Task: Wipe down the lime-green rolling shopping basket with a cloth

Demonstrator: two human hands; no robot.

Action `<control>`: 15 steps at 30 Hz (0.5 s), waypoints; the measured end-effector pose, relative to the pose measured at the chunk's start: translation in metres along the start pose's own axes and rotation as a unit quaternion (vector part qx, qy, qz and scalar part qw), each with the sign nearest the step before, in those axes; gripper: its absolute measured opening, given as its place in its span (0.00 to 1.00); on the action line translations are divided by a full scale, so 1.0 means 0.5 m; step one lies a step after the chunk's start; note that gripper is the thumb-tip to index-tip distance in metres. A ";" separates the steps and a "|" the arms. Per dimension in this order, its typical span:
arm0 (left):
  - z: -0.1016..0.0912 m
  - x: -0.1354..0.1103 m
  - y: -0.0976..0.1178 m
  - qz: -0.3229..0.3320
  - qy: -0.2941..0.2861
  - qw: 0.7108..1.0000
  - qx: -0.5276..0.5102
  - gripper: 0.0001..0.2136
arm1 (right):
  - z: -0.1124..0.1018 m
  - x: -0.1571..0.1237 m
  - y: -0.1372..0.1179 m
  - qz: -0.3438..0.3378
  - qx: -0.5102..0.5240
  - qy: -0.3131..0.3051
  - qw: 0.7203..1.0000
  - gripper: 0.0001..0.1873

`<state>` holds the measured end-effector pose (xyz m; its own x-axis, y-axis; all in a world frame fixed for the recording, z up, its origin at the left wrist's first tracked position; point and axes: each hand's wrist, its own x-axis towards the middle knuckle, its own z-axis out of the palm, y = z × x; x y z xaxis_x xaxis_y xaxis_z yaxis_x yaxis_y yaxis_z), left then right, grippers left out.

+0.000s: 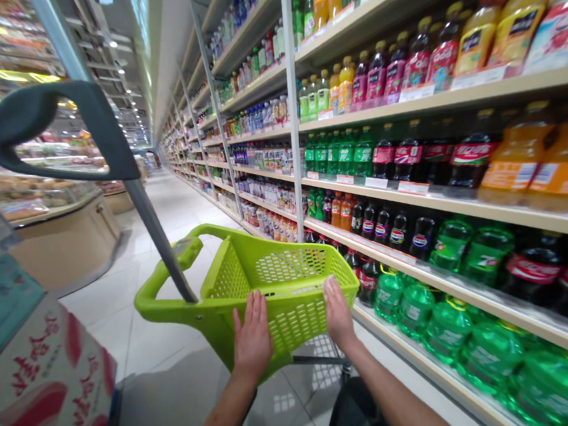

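A lime-green plastic shopping cart [294, 319] with perforated basket walls stands in front of me in the aisle. My left hand [252, 336] lies with its fingers stretched out against the near side of the basket, fingertips by the rim. Further right, my right hand [338, 311] rests its extended fingers on the same side near the basket's end, fingertips at the rim. Neither hand wraps round anything. A grey pole rises from the cart's left part to a dark grey loop handle [110, 132], tilted up and to the left.
Shelves [454, 99] of bottled drinks line the right side. Large green bottles [493, 357] fill the bottom shelf. Printed cartons [54, 389] are stacked close on my left. Beyond them stands a rounded display counter [66, 241]. White floor tiles [162, 204] run down the aisle.
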<state>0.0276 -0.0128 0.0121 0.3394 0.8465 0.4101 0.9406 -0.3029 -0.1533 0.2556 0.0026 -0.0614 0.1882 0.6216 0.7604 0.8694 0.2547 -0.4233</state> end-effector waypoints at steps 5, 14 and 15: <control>-0.004 0.004 0.001 0.008 0.000 1.000 -0.003 0.32 | -0.005 0.007 -0.006 -0.048 0.011 -0.048 0.998 0.24; 0.004 0.011 0.016 -0.004 0.001 1.000 -0.007 0.32 | -0.001 0.013 -0.027 -0.018 0.013 -0.011 1.000 0.26; 0.003 0.012 0.016 -0.003 0.001 1.000 -0.006 0.31 | 0.009 0.010 -0.062 -0.056 0.028 -0.042 0.997 0.27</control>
<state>0.0371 -0.0095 0.0120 0.3339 0.8471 0.4134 0.9426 -0.3032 -0.1401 0.2277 0.0013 -0.0469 0.0498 0.6468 0.7610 0.8557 0.3653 -0.3665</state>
